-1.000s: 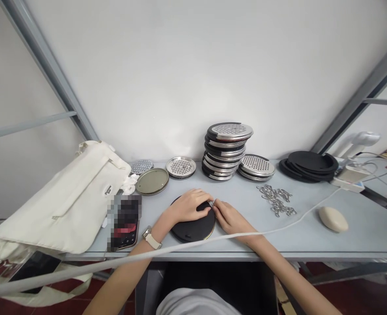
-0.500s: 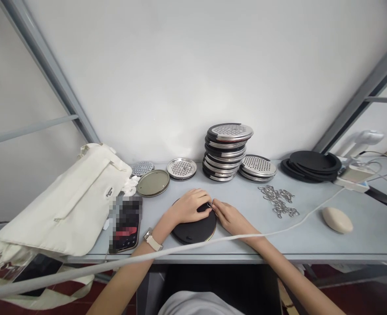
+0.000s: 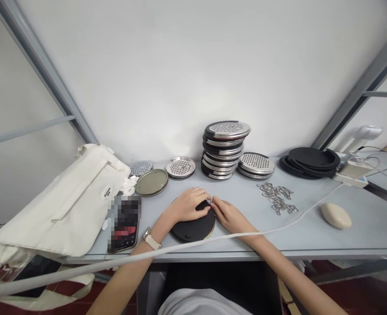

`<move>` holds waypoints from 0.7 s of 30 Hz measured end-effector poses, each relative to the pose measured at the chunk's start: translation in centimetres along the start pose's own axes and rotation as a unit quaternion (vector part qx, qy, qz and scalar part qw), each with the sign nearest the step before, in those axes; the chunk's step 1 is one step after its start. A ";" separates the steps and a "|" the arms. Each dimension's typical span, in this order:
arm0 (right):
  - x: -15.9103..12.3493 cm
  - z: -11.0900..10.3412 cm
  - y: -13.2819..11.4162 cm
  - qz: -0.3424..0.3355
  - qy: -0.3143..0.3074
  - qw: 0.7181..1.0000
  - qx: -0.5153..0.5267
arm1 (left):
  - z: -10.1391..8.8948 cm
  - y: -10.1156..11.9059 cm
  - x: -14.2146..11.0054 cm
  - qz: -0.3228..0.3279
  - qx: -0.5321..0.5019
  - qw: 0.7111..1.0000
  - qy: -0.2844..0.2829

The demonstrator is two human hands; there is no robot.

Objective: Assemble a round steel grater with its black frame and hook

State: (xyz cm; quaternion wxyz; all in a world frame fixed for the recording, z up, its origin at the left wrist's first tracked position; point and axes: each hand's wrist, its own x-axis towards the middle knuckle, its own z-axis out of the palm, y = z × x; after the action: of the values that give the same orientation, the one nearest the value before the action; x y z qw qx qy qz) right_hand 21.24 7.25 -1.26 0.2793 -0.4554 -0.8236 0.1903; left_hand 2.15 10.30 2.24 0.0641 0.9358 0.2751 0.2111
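Observation:
A black round disc (image 3: 193,226) with a thin metal rim lies flat on the grey table (image 3: 311,236) in front of me. My left hand (image 3: 187,204) rests on top of the disc, fingers curled and pressing it down. My right hand (image 3: 229,215) is at the disc's far right edge, fingers pinched on a small metal clip (image 3: 209,201) there. The fingertips of both hands meet at that edge. A watch sits on my left wrist.
A tall stack of perforated metal discs (image 3: 224,150) and a low stack (image 3: 256,165) stand behind. Loose clips (image 3: 276,197), black rings (image 3: 309,162), a mouse (image 3: 335,215), a phone (image 3: 124,223), a white bag (image 3: 65,201), a white cable (image 3: 279,227), and loose discs (image 3: 181,167) lie about.
Both hands stay on the disc's right edge with only small finger movements. The view has shifted slightly.

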 end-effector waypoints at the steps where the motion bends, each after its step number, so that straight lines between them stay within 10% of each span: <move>1: 0.0 0.0 0.0 -0.003 -0.001 1.000 -0.002 | 0.0 0.0 0.0 0.000 0.000 1.000 0.000; 21: -0.3 -0.5 0.3 0.034 0.002 0.994 0.100 | -0.2 0.0 0.0 -0.006 0.006 1.000 -0.002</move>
State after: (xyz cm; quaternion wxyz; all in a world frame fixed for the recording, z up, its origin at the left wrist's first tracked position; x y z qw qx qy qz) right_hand 21.89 7.20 -1.13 0.3182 -0.4535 -0.7841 0.2799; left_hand 2.05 10.31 2.43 0.0602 0.9348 0.2818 0.2075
